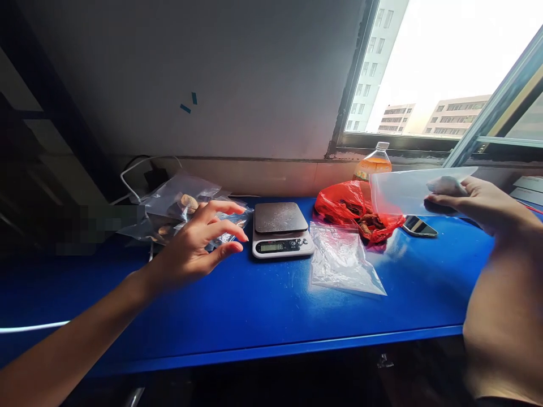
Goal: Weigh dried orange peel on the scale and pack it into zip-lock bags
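My right hand grips a translucent plastic bag and holds it raised at the right; the fingers pinch its end, and they show dimly through the film. My left hand hovers just left of the scale, fingers apart and curved, with nothing in it. The digital kitchen scale has a bare, speckled dark plate and a small lit display too fine to read. Right of it lies a flat clear plastic bag. Behind that, an open red plastic bag shows brown, dried-looking pieces inside.
Clear bags with round brownish pieces lie at the back left, beside a white cable. A phone rests right of the red bag. A bottle of orange drink stands behind it, by the window. The blue table ends in front.
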{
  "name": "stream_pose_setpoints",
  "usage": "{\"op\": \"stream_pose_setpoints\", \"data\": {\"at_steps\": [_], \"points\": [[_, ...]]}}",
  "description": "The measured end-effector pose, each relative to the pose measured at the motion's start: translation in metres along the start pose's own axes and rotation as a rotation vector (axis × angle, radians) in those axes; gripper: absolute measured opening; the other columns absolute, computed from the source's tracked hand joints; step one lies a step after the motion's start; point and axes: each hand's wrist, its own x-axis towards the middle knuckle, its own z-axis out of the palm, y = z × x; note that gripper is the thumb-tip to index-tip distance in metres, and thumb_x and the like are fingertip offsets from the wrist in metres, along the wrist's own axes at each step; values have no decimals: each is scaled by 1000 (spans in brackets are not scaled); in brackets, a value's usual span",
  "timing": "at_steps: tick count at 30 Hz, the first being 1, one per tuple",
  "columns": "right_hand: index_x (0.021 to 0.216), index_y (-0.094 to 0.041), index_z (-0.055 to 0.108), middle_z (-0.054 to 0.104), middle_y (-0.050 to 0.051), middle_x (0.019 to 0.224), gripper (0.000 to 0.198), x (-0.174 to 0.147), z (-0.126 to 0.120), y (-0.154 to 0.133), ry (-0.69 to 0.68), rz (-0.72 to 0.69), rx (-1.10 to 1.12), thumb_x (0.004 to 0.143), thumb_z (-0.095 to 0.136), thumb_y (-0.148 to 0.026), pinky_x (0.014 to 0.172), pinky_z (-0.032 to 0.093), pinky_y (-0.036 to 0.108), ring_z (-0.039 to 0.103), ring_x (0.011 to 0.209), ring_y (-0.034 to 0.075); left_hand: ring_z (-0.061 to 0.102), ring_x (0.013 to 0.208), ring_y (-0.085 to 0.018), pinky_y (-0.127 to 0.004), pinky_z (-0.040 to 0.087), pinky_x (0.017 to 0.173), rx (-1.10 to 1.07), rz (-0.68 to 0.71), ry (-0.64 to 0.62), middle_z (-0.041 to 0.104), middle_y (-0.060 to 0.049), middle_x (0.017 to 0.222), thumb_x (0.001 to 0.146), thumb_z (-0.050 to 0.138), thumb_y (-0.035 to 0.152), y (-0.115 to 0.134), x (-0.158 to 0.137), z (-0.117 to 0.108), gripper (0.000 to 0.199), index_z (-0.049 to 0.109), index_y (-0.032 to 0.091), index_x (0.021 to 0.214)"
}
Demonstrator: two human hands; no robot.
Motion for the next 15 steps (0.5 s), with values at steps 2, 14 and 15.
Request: {"op": "stream_pose_setpoints", "data": {"at_steps": [2,14,15], "points": [[96,-21,66,71,11,94,37,-4,12,-9,22,-75,4,63,79,-15,69,57,35,68,77,22,58,115,-26,-39,56,91,5,-4,-35,61,-8,124,94,58,42,1,1,0,23,73,25,91],[89,-20,64,70,6,77,27,-12,44,-29,0,-260,-288,82,67,-45,63,47,31,63,65,19,59,114,-24,-38,52,99,-17,-4,-59,58,-7,125,95,57,39,1,-3,1,21,72,24,94],[82,-19,62,67,5,69,28,-9,44,-27,70,-286,-371,83,65,-47,61,45,31,60,60,18,59,114,-24,-38,52,99,-16,-2,-65,58,-7,125,95,58,38,1,-2,1,20,72,24,94]]}}
